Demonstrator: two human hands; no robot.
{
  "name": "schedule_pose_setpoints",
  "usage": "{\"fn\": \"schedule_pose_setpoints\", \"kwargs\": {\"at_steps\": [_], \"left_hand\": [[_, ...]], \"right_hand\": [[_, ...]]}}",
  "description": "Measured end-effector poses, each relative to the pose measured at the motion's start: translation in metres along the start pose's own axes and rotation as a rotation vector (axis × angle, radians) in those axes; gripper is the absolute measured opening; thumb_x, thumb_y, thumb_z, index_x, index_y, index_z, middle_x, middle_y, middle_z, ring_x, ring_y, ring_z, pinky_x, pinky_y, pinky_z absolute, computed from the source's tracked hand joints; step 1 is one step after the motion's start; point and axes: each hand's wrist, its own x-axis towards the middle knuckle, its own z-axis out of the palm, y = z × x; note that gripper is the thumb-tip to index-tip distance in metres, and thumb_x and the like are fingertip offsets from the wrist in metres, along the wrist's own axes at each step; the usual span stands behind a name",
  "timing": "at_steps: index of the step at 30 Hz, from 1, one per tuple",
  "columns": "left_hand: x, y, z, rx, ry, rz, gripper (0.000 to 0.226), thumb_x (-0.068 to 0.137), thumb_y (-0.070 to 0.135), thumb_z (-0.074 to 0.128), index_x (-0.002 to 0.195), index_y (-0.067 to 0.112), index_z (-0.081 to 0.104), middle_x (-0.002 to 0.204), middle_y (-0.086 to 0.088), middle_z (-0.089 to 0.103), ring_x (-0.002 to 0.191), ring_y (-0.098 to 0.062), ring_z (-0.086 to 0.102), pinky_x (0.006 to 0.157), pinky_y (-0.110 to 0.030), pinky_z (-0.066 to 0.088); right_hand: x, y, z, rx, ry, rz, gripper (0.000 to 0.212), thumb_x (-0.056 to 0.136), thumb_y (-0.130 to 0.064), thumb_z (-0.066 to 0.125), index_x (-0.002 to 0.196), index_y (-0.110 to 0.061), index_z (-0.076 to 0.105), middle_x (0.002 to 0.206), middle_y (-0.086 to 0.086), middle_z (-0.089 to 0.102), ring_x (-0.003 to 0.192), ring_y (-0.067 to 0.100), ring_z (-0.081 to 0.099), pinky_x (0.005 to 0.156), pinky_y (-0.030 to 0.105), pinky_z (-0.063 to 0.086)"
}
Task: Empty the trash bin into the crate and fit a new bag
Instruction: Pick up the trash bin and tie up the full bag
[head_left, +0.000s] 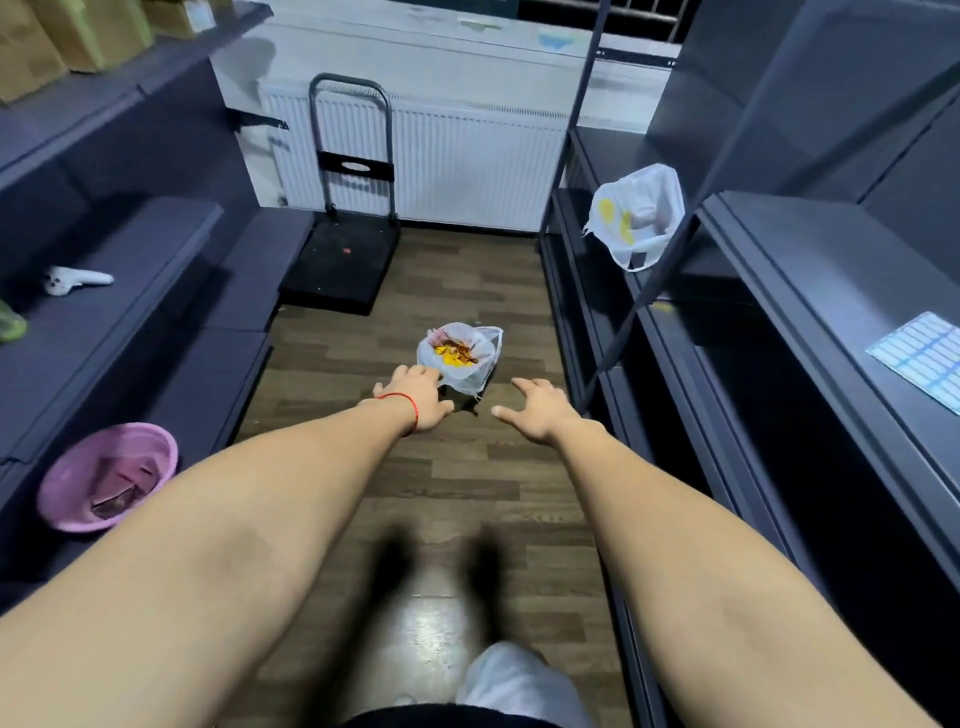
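Reaching open hands (415, 397) (537, 410) toward crinkly translucent bag-lined bin (460, 358).

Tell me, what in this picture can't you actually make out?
- Trash bin: in the head view its body is almost wholly wrapped by the white bag, with the left hand in front.
- Trash in the bag: yellow and red bits, too small to identify.
- Crate: not visible in this view.
- Pink basin: contents dark and blurred.
- Right hand: open, touching nothing.
- Label sheet: cut by the right edge, print too small.
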Motion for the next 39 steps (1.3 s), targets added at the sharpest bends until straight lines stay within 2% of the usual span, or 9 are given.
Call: {"fn": "schedule_pose_setpoints", "kwargs": {"at_steps": [11, 16, 20, 26, 32, 36, 39], "left_hand": [[0.174, 0.027, -0.034, -0.005, -0.065, -0.049, 0.059, 0.086, 0.043, 0.051, 0.140, 0.023, 0.035, 0.150, -0.002, 0.035, 0.139, -0.026, 0.026, 0.108, -0.053, 0.033], [0.244, 0.045, -0.057, -0.045, -0.042, -0.062, 0.062, 0.087, 0.042, 0.052, 0.143, 0.022, 0.033, 0.151, -0.003, 0.034, 0.139, -0.025, 0.026, 0.108, -0.048, 0.032], [0.298, 0.046, -0.068, -0.060, -0.067, -0.091, 0.058, 0.086, 0.042, 0.053, 0.138, 0.020, 0.039, 0.145, -0.005, 0.041, 0.136, -0.027, 0.031, 0.105, -0.049, 0.035], [0.379, 0.031, -0.081, -0.079, -0.089, -0.058, 0.059, 0.086, 0.042, 0.053, 0.139, 0.021, 0.038, 0.148, -0.004, 0.038, 0.137, -0.027, 0.029, 0.108, -0.049, 0.034], [0.449, 0.017, -0.098, -0.040, -0.126, -0.028, 0.059, 0.087, 0.043, 0.055, 0.135, 0.011, 0.044, 0.142, -0.014, 0.046, 0.132, -0.032, 0.038, 0.111, -0.036, 0.029], [0.495, 0.008, -0.106, -0.019, -0.145, -0.052, 0.055, 0.082, 0.045, 0.053, 0.129, 0.018, 0.048, 0.136, -0.010, 0.051, 0.125, -0.033, 0.044, 0.105, -0.047, 0.039], [0.534, 0.006, -0.104, -0.043, -0.178, -0.067, 0.054, 0.083, 0.045, 0.053, 0.130, 0.020, 0.046, 0.136, -0.006, 0.049, 0.126, -0.031, 0.043, 0.105, -0.051, 0.039]], "right_hand": [[0.173, 0.020, -0.062, 0.015, -0.050, -0.010, 0.072, 0.089, -0.053, 0.054, 0.149, -0.020, 0.030, 0.155, 0.012, 0.030, 0.140, 0.037, 0.028, 0.115, 0.043, 0.027], [0.246, 0.027, -0.092, -0.008, -0.084, -0.012, 0.075, 0.088, -0.053, 0.055, 0.149, -0.019, 0.029, 0.155, 0.013, 0.029, 0.141, 0.036, 0.027, 0.116, 0.044, 0.027], [0.296, 0.022, -0.105, -0.022, -0.128, -0.013, 0.075, 0.088, -0.054, 0.054, 0.150, -0.019, 0.028, 0.155, 0.013, 0.029, 0.141, 0.036, 0.026, 0.115, 0.043, 0.027], [0.374, 0.007, -0.126, -0.015, -0.147, -0.002, 0.072, 0.090, -0.050, 0.054, 0.149, -0.017, 0.029, 0.153, 0.015, 0.032, 0.142, 0.033, 0.026, 0.115, 0.040, 0.024], [0.437, -0.012, -0.148, 0.037, -0.146, 0.053, 0.071, 0.089, -0.050, 0.054, 0.148, -0.019, 0.030, 0.153, 0.014, 0.033, 0.140, 0.035, 0.029, 0.115, 0.040, 0.026], [0.480, -0.011, -0.161, 0.089, -0.155, 0.083, 0.071, 0.087, -0.047, 0.058, 0.147, -0.019, 0.034, 0.150, 0.014, 0.038, 0.137, 0.034, 0.035, 0.109, 0.042, 0.034], [0.519, -0.007, -0.169, 0.170, -0.183, 0.098, 0.065, 0.089, -0.041, 0.059, 0.146, -0.021, 0.035, 0.150, 0.012, 0.039, 0.137, 0.032, 0.038, 0.109, 0.042, 0.035]]}}
